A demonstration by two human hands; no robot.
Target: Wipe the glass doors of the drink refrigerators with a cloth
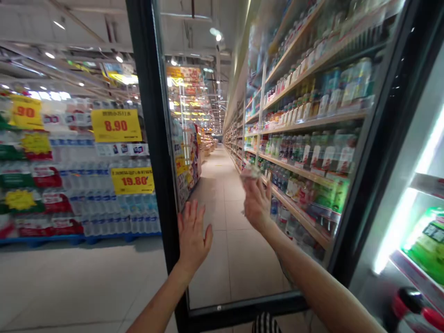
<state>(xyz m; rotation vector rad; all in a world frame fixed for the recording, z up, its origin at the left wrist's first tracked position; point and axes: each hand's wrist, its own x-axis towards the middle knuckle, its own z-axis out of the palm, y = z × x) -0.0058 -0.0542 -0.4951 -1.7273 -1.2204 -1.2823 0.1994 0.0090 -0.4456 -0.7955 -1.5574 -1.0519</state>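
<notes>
Shop aisle — left fingers spread by glass door — right fingers clutching pale cloth.

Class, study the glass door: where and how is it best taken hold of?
On the glass door, probably the dark left upright, with the left hand coming from the left: that slim bar offers something to curl around, unlike the flat pane, and the hand is close beside it.
</notes>
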